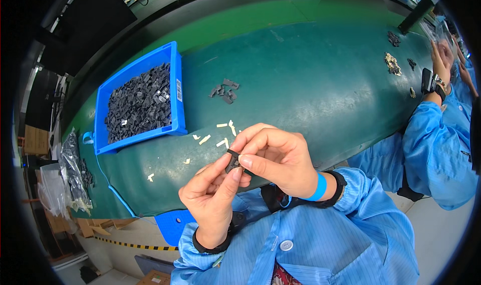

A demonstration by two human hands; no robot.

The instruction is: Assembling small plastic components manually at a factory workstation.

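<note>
A small black plastic part (232, 164) is pinched between the fingertips of both hands, just above the near edge of the table. My left hand (213, 190) grips it from the left and below with thumb and fingers. From the right, my right hand (275, 157) closes on the same part, and its fingers hide some of it. Right behind my hands lie several small cream-coloured strips (204, 139) on the green mat. Farther back sits a little pile of dark grey plastic parts (225, 91).
A blue bin (178, 92) full of black parts stands at the left. Plastic bags (74, 170) lie at the table's left end. A blue cord (117, 195) runs over the near edge. At the right a co-worker's sleeve (436, 139) shows near cream pieces (392, 63).
</note>
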